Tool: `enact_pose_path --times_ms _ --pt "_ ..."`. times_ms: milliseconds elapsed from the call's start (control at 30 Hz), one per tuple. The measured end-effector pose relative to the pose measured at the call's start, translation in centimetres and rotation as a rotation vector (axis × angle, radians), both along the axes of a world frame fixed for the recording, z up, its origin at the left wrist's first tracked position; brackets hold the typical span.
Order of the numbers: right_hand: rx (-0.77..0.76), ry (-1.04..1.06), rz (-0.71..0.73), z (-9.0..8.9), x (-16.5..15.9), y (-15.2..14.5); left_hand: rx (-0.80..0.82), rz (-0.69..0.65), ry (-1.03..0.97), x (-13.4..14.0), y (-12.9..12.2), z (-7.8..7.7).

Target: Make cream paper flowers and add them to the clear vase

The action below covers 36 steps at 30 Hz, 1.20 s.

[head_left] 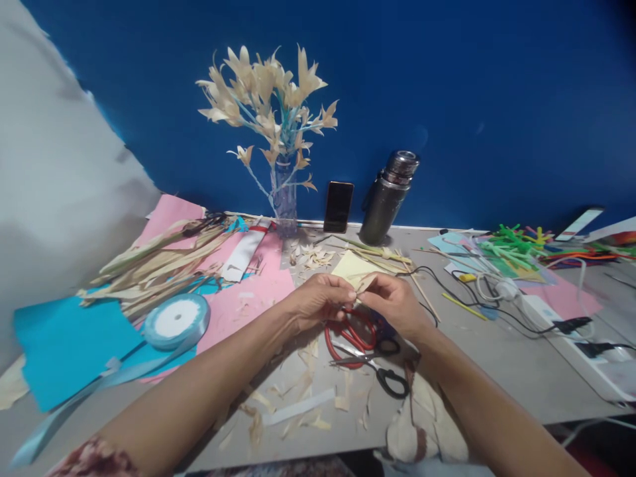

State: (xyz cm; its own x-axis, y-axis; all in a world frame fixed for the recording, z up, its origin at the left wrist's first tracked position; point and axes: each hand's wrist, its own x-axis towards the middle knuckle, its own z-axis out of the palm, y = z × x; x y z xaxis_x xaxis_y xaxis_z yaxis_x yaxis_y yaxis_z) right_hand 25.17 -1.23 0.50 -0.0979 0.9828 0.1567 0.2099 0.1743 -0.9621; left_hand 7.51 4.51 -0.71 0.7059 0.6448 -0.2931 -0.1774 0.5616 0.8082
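Observation:
My left hand (318,299) and my right hand (395,303) meet above the middle of the table, fingertips pinched together. Between them is a small strip of pale dried husk (366,283), partly hidden by the fingers. Just below my hands lie black-handled scissors (392,383), resting across red loop-shaped handles (328,341) whose tool I cannot make out. A pale yellow paper (348,265) lies behind my fingers. Husk scraps (308,377) and a white strip (301,406) are scattered nearer to me.
At the back stand a vase (285,199) of husk flowers (263,86), a phone (338,207) and a thermos (390,199). Left lie dried husks (163,262), blue paper (74,344) and a ribbon roll (176,321). Right are a power strip (571,351), cables and green pipe cleaners (514,245).

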Motion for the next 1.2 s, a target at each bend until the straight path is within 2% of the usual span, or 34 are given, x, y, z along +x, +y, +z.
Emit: enact_pose_path --times_ms 400,733,867,1000,1200 --pt "0.022 -0.010 0.047 -0.3 0.1 -0.1 -0.015 -0.023 0.012 0.0 -0.1 0.1" --pt "0.041 -0.127 0.013 -0.4 0.1 -0.4 -0.119 -0.101 0.013 0.0 0.1 -0.2" --pt "0.077 -0.149 0.028 -0.5 0.2 -0.5 -0.150 -0.089 0.023 0.0 -0.1 -0.2" --pt "0.081 -0.178 -0.015 -0.7 0.2 -0.5 -0.174 -0.091 0.036 0.1 -0.1 -0.3" --pt "0.110 -0.056 -0.055 -1.2 -0.1 -0.5 -0.119 -0.114 -0.003 0.1 -0.2 -0.4"
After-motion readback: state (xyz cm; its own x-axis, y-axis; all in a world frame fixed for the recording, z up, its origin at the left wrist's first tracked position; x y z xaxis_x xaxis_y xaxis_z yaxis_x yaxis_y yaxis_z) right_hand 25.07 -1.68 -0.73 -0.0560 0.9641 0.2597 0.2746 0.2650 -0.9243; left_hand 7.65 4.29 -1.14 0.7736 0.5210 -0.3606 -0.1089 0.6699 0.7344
